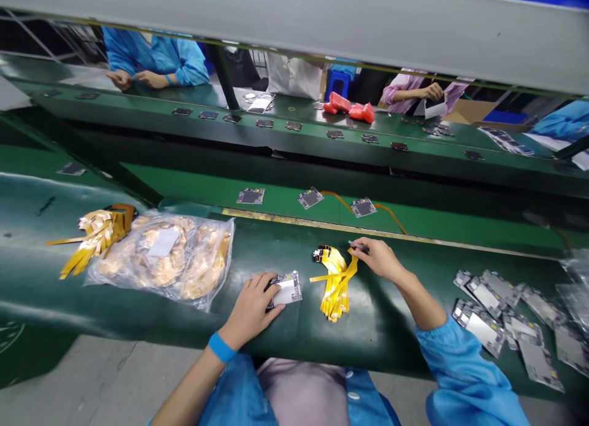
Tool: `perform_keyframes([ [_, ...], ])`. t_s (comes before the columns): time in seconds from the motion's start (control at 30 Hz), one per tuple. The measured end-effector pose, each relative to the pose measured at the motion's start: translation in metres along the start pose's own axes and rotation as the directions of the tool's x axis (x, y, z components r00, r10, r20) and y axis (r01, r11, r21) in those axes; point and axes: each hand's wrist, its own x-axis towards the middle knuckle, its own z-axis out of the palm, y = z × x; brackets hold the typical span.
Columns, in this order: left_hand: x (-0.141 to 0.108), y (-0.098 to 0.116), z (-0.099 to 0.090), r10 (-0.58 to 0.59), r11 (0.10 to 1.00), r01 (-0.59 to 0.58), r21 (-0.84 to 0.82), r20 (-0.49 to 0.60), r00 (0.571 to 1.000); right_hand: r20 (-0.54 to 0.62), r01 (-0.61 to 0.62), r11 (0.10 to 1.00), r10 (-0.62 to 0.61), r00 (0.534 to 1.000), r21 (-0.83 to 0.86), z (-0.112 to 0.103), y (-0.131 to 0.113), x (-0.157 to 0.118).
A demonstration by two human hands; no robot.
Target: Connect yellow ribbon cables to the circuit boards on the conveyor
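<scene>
a: what does the left hand (252, 303) have?

b: the end of a board (289, 289), flat on the table (400, 346) before the person. thumb and fingers curl in close around its left end.

a: how would that handle?

b: light and stiff, i'd judge, and fragile where small parts sit along the rim. better held by its edges than pressed on the face.

a: and the right hand (381, 258)?

b: its fingers are pinched together on a thin dark tool (359, 248), perhaps tweezers. the tip is at the upper end of a yellow ribbon; i can't tell whether it grips it.

a: where are the ribbons (338, 285)?

b: in a loose bundle between the hands. they look thin, bendy and rather slippery, likely to cling together. i'd lift one near its end, without creasing it.

a: farther out?

b: on the left, a clear bag (161, 254) of similar ribbons, with a loose bunch (96, 232) beside it. on the right, a heap of boards (483, 328). beyond, three boards lie on a green track (283, 196), two with orange tails (390, 214). across from it sits a co-worker in blue sleeves (191, 64).
</scene>
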Motion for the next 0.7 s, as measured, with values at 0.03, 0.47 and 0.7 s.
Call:
perform_keyframes([
  [0.03, 0.000, 0.000, 0.000, -0.001, 1.000, 0.001, -0.004, -0.002, 1.000, -0.002, 0.029, 0.999, -0.029, 1.000, 0.038, -0.002, 0.000, 0.000],
  [0.47, 0.002, 0.001, -0.005, -0.028, 0.998, 0.029, -0.063, 0.012, 1.000, 0.038, 0.162, 0.953, -0.177, 0.983, 0.258, 0.000, -0.018, 0.007],
  [0.7, 0.016, 0.004, -0.011, -0.073, 0.985, 0.058, -0.164, -0.087, 0.994, 0.031, 0.168, 0.912, -0.194, 0.981, 0.374, -0.006, -0.023, 0.007],
])
